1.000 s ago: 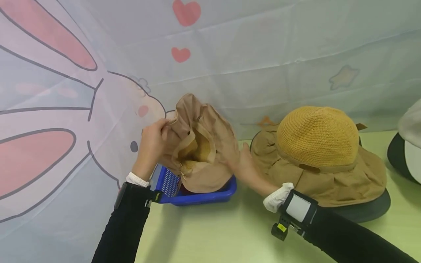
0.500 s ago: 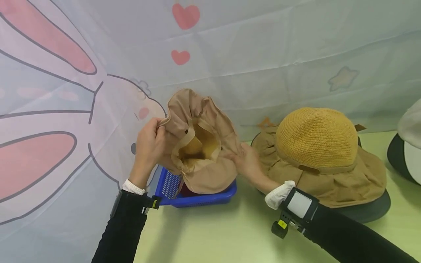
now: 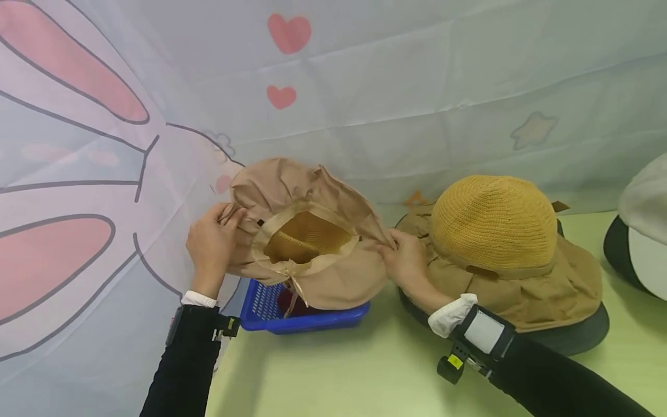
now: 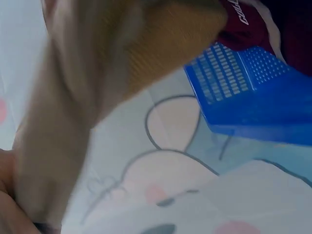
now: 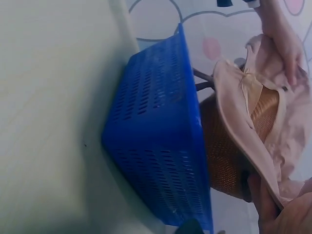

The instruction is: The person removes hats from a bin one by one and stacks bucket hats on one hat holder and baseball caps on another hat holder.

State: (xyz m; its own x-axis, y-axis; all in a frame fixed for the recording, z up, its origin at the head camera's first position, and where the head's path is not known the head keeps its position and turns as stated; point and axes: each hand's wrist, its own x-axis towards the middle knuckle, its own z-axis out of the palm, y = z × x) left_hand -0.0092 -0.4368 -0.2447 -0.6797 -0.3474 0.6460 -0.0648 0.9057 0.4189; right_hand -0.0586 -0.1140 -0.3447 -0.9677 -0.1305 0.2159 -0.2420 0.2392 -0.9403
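A tan sun hat [image 3: 339, 284] with a wide cloth brim and a woven yellow crown is stretched between both hands, its opening facing up toward the head camera. My left hand [image 3: 211, 246] pinches the brim's left edge. At the opposite edge my right hand [image 3: 409, 263] grips the brim between thumb and fingers. In the right wrist view the woven crown [image 5: 224, 151] hangs below the brim, above the blue basket [image 5: 151, 117]. Inside the basket lies something dark red [image 4: 243, 29] with white lettering, partly hidden by the hat.
Right of the basket, a yellow knitted sun hat [image 3: 492, 226] with a tan brim sits stacked over a dark-brimmed one [image 3: 578, 336]. Farther right is a white and black cap [image 3: 646, 231], cut off by the frame. A printed cloth [image 3: 375, 87] hangs behind the pale green table [image 3: 312, 370].
The hands have moved apart, spreading the tan hat's brim wider and opening its crown. My right hand has gone from touching the brim to gripping it.
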